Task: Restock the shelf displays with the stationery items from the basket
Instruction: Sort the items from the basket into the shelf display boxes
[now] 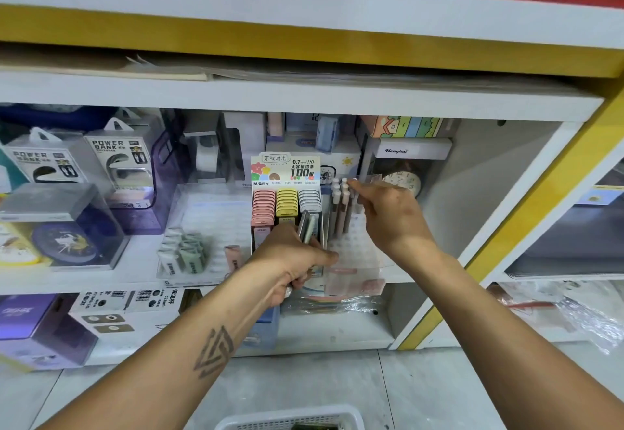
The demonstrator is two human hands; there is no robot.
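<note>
Both forearms are bare from the lower edge of the view up to the wrists, with no sleeves, watch or bracelets showing. The left forearm (189, 348) carries a dark tattoo (213, 352) of nested triangular outlines with lines inside. The left hand (290, 261) and right hand (391, 220) wear no gloves, and no rings show.

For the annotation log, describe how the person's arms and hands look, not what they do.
Both forearms are bare, with no sleeves, gloves or watch in view. The left forearm carries a dark tattoo of nested triangular outlines. The left hand shows what may be a ring on one finger, too blurred to confirm. The right hand wears nothing visible.
</note>
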